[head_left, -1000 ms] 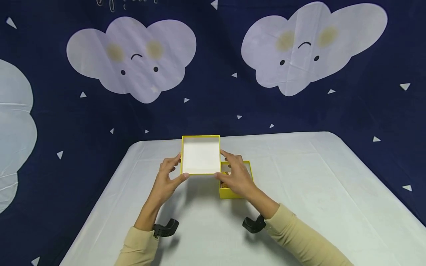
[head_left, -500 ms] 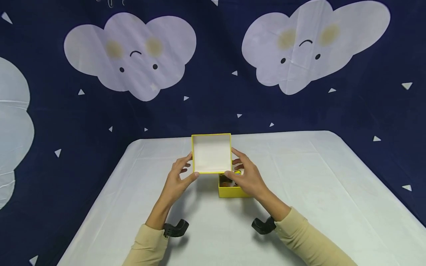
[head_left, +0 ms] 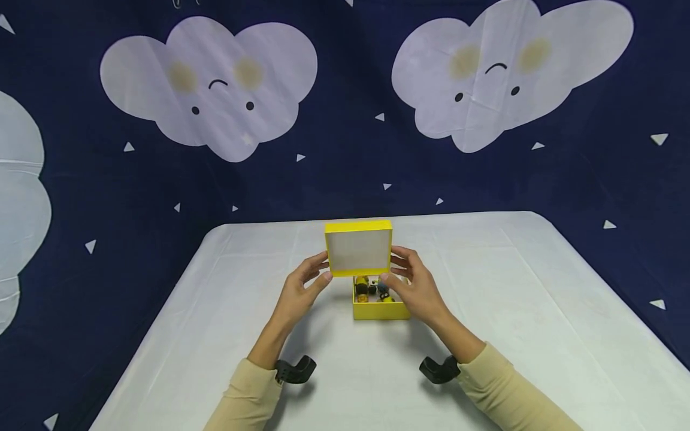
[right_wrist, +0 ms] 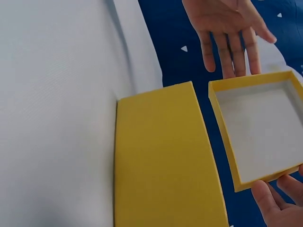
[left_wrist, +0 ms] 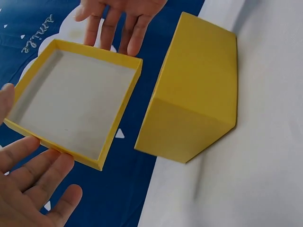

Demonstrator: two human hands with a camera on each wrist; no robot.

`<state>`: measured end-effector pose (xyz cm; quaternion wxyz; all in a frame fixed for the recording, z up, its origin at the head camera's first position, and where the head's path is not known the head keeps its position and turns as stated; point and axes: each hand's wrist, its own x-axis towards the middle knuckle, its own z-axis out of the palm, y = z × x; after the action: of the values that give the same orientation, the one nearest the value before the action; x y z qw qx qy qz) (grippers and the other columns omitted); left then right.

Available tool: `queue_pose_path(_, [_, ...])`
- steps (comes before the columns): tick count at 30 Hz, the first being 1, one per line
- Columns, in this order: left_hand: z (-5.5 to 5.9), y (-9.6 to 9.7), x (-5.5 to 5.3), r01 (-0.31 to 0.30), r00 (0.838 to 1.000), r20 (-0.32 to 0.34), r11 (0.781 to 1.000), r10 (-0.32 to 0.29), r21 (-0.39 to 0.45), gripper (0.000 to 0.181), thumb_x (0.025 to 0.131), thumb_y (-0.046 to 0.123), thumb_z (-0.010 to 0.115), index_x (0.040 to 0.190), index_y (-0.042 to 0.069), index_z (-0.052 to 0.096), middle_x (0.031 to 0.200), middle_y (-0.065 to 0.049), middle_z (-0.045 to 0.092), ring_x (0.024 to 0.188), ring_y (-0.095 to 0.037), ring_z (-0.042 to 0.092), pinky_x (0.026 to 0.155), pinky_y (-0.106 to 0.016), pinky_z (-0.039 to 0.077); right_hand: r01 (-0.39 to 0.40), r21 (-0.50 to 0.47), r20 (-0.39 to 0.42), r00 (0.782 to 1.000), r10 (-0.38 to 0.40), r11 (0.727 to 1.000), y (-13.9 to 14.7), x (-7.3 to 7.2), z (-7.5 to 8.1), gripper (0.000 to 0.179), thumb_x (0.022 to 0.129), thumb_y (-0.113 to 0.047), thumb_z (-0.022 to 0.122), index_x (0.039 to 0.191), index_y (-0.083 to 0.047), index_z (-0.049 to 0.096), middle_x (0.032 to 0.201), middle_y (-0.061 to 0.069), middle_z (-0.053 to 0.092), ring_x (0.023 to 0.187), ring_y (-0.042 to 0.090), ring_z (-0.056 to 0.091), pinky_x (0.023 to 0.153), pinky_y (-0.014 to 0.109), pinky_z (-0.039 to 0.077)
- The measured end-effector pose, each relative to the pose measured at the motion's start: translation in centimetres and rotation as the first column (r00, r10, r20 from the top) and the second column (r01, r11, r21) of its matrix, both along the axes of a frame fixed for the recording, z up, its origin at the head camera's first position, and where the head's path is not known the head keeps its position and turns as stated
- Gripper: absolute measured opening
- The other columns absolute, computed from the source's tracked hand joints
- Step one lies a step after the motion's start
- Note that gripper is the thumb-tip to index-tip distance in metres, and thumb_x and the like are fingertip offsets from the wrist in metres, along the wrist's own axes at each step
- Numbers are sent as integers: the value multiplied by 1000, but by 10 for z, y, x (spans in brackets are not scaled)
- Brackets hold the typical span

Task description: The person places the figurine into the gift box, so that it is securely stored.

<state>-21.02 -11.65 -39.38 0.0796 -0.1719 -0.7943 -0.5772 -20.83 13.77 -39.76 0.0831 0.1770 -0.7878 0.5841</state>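
Observation:
Both hands hold a square yellow box lid upright, its pale inner side toward me in the head view. My left hand grips its left edge, fingers on the side wall and thumb at the lower corner. On the opposite edge my right hand grips it the same way. Just below and behind the lid stands the yellow box on the table, with several small yellow and black figures inside. The left wrist view shows the box's plain outer walls beside the raised lid.
A white cloth covers the table. Behind it hangs a dark blue backdrop printed with white clouds and small triangles. Each wrist wears a black camera mount, one on the left and one on the right.
Both hands have carried the lid to the right, over toward the box, and its top has tilted toward me. More of the figures inside the box now show under the lid.

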Motion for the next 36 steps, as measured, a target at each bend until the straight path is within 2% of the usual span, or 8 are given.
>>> queue_pose_path(6, [-1,10,-1,24,999,21,999,-24,22,45,95,24,56,138,14,46,140,-7,52,127,-27,51,107,-47,40,-9,-76,34,999,12,997,7,0,-2,57,91,-21,62,138,-9,34,145,13,40,132,32,45,105,37,43])
queue_pose_path(12, [-5,16,-2,51,998,19,998,-52,28,43,97,26,53,139,16,47,137,-11,54,126,-30,51,105,-49,41,20,-73,7,1000,-20,997,13,3,-5,55,93,-20,59,141,-10,35,145,15,41,133,32,43,108,45,39])
queue_pose_path(17, [-7,21,-1,51,997,61,998,-53,31,42,97,27,53,137,15,49,137,-12,55,127,-29,51,103,-46,44,52,-50,-22,998,-53,997,19,4,-11,49,93,-18,58,139,-9,41,139,15,47,127,32,46,107,49,37])
queue_pose_path(20, [-3,24,2,60,995,76,997,-63,50,41,98,22,52,136,10,48,138,-14,53,129,-30,49,104,-47,43,70,-34,-16,997,-71,997,22,6,-12,47,94,-19,57,138,-10,42,137,14,49,125,33,48,105,42,40])
queue_pose_path(25, [14,30,13,80,994,69,995,-84,56,41,98,15,49,137,2,45,140,-18,49,132,-32,46,107,-46,40,74,-33,11,997,-74,997,27,9,-15,47,95,-20,56,138,-10,40,140,12,47,127,33,47,103,25,42])
queue_pose_path(27, [18,33,17,87,994,65,995,-90,39,42,99,15,48,138,1,44,141,-19,48,132,-33,46,106,-45,41,74,-38,11,997,-73,997,29,10,-17,45,96,-20,55,138,-11,40,141,11,47,128,29,47,101,17,41])
queue_pose_path(30, [18,35,19,82,995,60,996,-83,14,42,99,16,47,138,1,44,140,-19,49,130,-34,47,105,-46,43,63,-55,-21,998,-64,996,31,10,-21,42,97,-17,52,137,-10,41,142,12,47,128,20,47,99,9,39])
queue_pose_path(36, [14,40,19,62,998,10,998,-63,25,38,97,13,50,132,-3,50,139,-18,51,126,-34,50,106,-51,39,41,-98,-72,996,-48,994,34,10,-26,40,99,-14,47,137,-5,42,146,16,43,126,-4,44,100,7,37])
